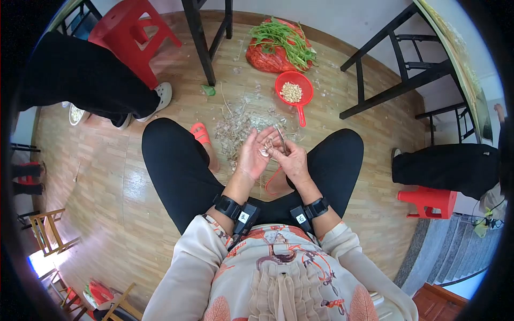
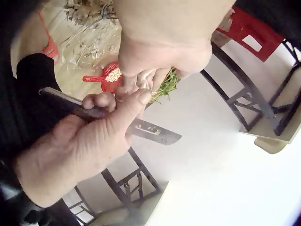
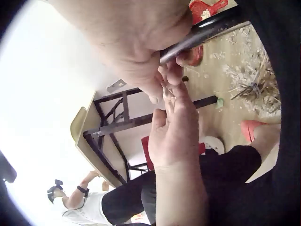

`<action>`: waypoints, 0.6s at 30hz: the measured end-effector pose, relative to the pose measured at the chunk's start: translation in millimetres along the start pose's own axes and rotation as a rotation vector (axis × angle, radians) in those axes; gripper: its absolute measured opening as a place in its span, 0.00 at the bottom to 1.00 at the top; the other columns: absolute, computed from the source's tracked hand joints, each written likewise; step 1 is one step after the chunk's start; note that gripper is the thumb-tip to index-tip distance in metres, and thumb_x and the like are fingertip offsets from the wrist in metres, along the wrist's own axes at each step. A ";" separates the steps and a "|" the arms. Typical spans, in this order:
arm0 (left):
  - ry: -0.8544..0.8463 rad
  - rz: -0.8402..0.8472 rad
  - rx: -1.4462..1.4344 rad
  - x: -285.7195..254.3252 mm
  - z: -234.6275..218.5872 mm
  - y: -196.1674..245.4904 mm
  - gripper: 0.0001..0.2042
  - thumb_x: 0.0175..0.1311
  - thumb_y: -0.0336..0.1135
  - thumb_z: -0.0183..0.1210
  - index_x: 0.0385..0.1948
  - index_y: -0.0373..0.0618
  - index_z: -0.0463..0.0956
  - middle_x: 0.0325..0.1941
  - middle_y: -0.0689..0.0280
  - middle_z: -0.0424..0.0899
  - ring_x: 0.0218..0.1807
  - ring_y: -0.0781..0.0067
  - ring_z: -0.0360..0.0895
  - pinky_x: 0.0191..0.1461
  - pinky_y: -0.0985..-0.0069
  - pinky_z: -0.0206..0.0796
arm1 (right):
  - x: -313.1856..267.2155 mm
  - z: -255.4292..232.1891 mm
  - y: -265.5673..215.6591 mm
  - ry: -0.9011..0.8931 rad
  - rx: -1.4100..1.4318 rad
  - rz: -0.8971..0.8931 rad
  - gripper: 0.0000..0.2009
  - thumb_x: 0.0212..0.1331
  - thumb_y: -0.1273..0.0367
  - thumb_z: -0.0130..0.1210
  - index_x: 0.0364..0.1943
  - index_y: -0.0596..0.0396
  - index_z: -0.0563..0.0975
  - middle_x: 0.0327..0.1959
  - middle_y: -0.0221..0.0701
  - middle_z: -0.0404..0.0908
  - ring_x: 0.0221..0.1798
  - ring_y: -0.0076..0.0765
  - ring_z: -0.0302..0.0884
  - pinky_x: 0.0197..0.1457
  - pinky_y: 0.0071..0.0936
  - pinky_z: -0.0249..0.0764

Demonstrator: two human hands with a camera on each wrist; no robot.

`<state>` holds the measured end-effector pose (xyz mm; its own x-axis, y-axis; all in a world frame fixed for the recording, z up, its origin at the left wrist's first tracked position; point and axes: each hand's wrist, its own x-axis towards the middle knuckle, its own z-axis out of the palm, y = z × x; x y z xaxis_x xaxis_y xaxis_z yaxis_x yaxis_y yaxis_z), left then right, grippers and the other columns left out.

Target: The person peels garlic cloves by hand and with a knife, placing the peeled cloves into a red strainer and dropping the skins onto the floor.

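My left hand (image 1: 255, 155) is palm up, its thumb spread from its fingers, with a whitish garlic clove (image 1: 264, 152) lying in it. My right hand (image 1: 293, 162) grips a knife (image 2: 153, 132), whose flat blade has a slot and a slanted tip. In the right wrist view the knife's dark handle (image 3: 202, 35) runs under the right palm. The right thumb (image 2: 134, 101) meets the left fingers where a small pale clove (image 3: 168, 93) shows. Papery garlic skins (image 1: 235, 131) litter the floor below both hands.
A red strainer (image 1: 301, 99) with peeled cloves stands ahead on the wood floor. Behind it lies a red net bag (image 1: 262, 58) topped with green stalks (image 1: 292, 40). Dark table legs (image 1: 206, 48) rise at both sides. Red stools (image 1: 126, 32) and other people's legs (image 1: 80, 80) surround the spot.
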<state>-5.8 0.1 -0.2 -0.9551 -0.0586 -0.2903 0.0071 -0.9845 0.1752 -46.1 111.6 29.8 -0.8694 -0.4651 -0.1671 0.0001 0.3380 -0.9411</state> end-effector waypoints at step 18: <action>0.156 0.045 0.591 -6.1 -2.4 -7.0 0.09 0.50 0.31 0.56 0.32 0.38 0.72 0.25 0.67 0.75 0.25 0.83 0.69 0.27 0.87 0.61 | 0.8 -11.6 10.7 0.019 0.506 0.244 0.05 0.47 0.71 0.54 0.26 0.58 0.73 0.16 0.24 0.72 0.15 0.15 0.65 0.14 0.11 0.58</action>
<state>0.7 6.9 -1.9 -0.9029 -0.1654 -0.3967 -0.1614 -0.7249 0.6697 -52.5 124.3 23.0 -0.8230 -0.4063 -0.3971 0.4355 -0.0023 -0.9002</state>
